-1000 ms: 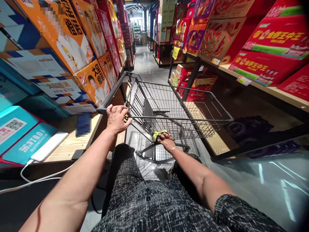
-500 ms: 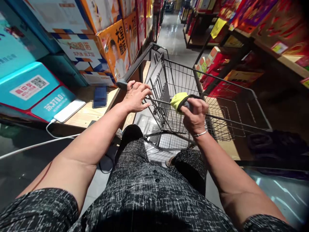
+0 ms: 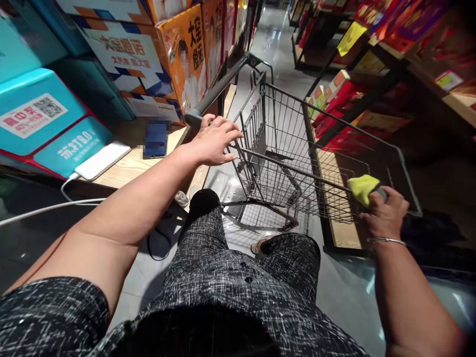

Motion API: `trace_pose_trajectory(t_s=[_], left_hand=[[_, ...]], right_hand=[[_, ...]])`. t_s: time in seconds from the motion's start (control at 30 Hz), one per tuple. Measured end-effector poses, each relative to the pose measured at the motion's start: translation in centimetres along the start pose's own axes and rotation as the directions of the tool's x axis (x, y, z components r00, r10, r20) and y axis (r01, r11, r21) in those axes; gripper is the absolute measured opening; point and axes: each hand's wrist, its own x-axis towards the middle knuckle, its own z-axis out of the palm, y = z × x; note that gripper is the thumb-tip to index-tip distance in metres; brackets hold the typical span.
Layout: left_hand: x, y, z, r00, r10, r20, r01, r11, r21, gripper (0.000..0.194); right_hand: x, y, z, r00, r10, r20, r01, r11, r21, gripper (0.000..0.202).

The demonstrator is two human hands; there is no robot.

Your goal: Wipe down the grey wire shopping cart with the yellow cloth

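Note:
A metal wire shopping cart (image 3: 288, 171) stands side-on before me, with its grey handle (image 3: 219, 94) at the left. My left hand (image 3: 218, 141) grips the cart's near side by the handle end, fingers bent over the frame and thumb lower down. At the other end, my right hand (image 3: 386, 214) is closed around a yellow-green and grey cloth (image 3: 363, 189). The cloth is pressed on the near top rail of the basket. Its grey part is mostly covered by the fingers.
Orange and white cartons (image 3: 182, 59) and turquoise boxes (image 3: 44, 119) are stacked at the left. A white power bank (image 3: 103, 159) with a cable and a dark blue phone (image 3: 156, 139) lie on the wooden ledge (image 3: 119, 176). Shelves with red packages (image 3: 338, 109) line the right.
My right hand has slid the cloth along the near top rail, rightward to the cart's far end. My left hand stays on the cart. The view has shifted slightly.

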Motion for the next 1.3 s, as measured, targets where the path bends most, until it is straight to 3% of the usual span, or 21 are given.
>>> trace_pose_trajectory(t_s=[0.07, 0.13, 0.2, 0.33, 0.43, 0.5, 0.57, 0.67, 0.77, 0.9, 1.0, 1.07, 1.13, 1.2, 1.3], left_hand=[[0.2, 0.6, 0.1, 0.999, -0.011, -0.037, 0.012, 1.000, 0.018, 0.052], [0.5, 1.7, 0.4, 0.996, -0.003, -0.089, 0.010, 0.997, 0.074, 0.048], [0.8, 3.2, 1.0, 0.993, 0.049, -0.107, -0.031, 0.987, 0.159, 0.047], [2.3, 6.2, 3.3, 0.987, 0.155, -0.035, -0.144, 0.965, 0.218, 0.062], [3.4, 7.5, 5.4, 0.995, 0.101, 0.002, -0.099, 0.973, 0.210, 0.067], [3.8, 7.6, 6.5, 1.000, 0.007, -0.008, -0.005, 0.974, 0.227, 0.060], [3.8, 7.3, 7.1, 0.998, -0.047, -0.044, 0.056, 0.968, 0.243, 0.054], [3.5, 6.4, 7.3, 0.997, -0.034, -0.073, 0.050, 0.971, 0.235, 0.055], [3.3, 5.6, 7.4, 0.998, -0.038, -0.045, 0.046, 0.983, 0.180, 0.061], [3.9, 5.1, 7.9, 0.998, -0.056, -0.006, 0.057, 0.992, 0.116, 0.078], [4.5, 4.9, 8.3, 0.999, -0.038, 0.032, 0.035, 0.996, 0.081, 0.086], [4.7, 4.9, 8.3, 0.998, -0.035, 0.056, 0.032, 0.998, 0.053, 0.085], [4.8, 5.0, 8.2, 0.996, -0.040, 0.076, 0.038, 0.999, 0.030, 0.084], [4.7, 5.2, 8.0, 0.995, -0.044, 0.087, 0.044, 0.999, 0.006, 0.084], [4.4, 5.5, 7.4, 0.994, -0.051, 0.100, 0.054, 0.998, -0.031, 0.084]], right_hand=[[-0.4, 1.0, -0.2, 0.996, 0.066, 0.062, -0.064, 0.998, -0.027, 0.013], [-0.8, -0.8, 0.2, 0.992, 0.102, 0.078, -0.099, 0.994, -0.040, 0.011], [-1.1, -4.9, 1.0, 0.998, 0.041, 0.055, -0.038, 0.998, -0.052, 0.028], [-1.8, -16.2, 3.0, 0.995, -0.100, -0.001, 0.100, 0.995, -0.018, 0.041], [-2.2, -24.2, 4.1, 0.982, -0.186, 0.025, 0.187, 0.982, -0.024, 0.040], [-2.2, -27.6, 4.6, 0.964, -0.251, 0.091, 0.257, 0.964, -0.063, 0.040], [-2.2, -28.9, 5.0, 0.941, -0.310, 0.134, 0.321, 0.944, -0.077, 0.040], [-2.7, -26.3, 5.2, 0.917, -0.379, 0.128, 0.387, 0.921, -0.041, 0.036], [-3.5, -19.2, 4.7, 0.941, -0.328, 0.082, 0.333, 0.942, -0.047, 0.030], [-4.2, -7.2, 2.5, 0.997, -0.067, 0.035, 0.071, 0.985, -0.156, 0.035], [-4.0, -1.4, 1.0, 0.988, 0.152, -0.022, -0.153, 0.962, -0.225, 0.043], [-3.5, -0.5, 1.2, 0.973, 0.226, -0.049, -0.231, 0.953, -0.198, 0.047], [-3.1, -1.9, 2.4, 0.961, 0.256, -0.107, -0.269, 0.954, -0.132, 0.047], [-3.0, -5.1, 4.3, 0.958, 0.231, -0.169, -0.245, 0.967, -0.066, 0.044], [-3.5, -11.3, 6.8, 0.990, 0.028, -0.140, -0.028, 1.000, 0.002, 0.042]])
